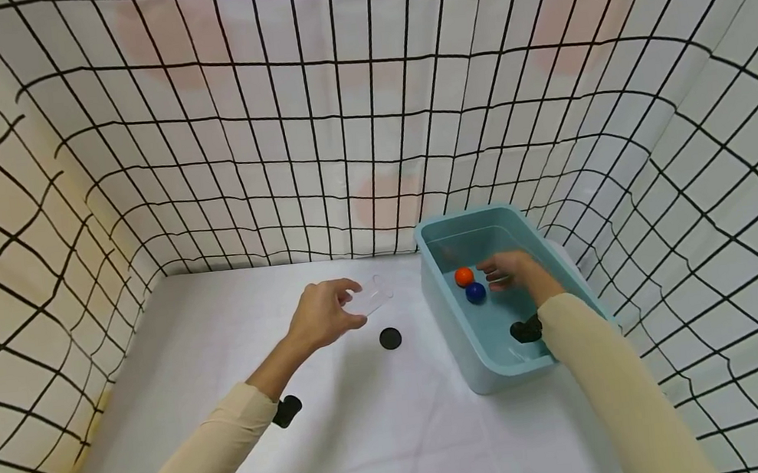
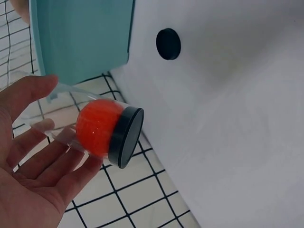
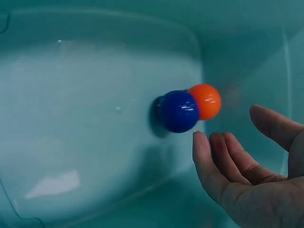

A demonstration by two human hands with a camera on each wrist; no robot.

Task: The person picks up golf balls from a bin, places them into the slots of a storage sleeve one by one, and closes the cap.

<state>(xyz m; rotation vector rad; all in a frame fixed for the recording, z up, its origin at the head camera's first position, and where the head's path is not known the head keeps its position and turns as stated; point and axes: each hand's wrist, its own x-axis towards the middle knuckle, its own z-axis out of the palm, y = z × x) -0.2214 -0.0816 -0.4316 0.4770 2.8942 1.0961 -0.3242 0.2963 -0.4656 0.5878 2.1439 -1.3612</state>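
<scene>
My left hand [image 1: 325,313] grips a clear plastic tube [image 1: 374,296] between curled fingers and thumb, above the white table. The left wrist view shows an orange-red ball [image 2: 99,127] inside the tube, against the black cap [image 2: 126,137] closing one end. My right hand [image 1: 509,269] reaches into a teal bin [image 1: 444,314], fingers spread and loosely bent, holding nothing. Close to its fingertips, an orange ball [image 3: 207,101] and a blue ball [image 3: 178,111] lie together on the bin's floor; the hand looks apart from both.
A loose black cap [image 1: 390,338] lies on the white tabletop [image 1: 385,428] left of the bin. Black netting [image 1: 314,151] surrounds the table at the back and both sides, with pale sheeting behind it. A dark device [image 1: 288,410] sits at the left wrist.
</scene>
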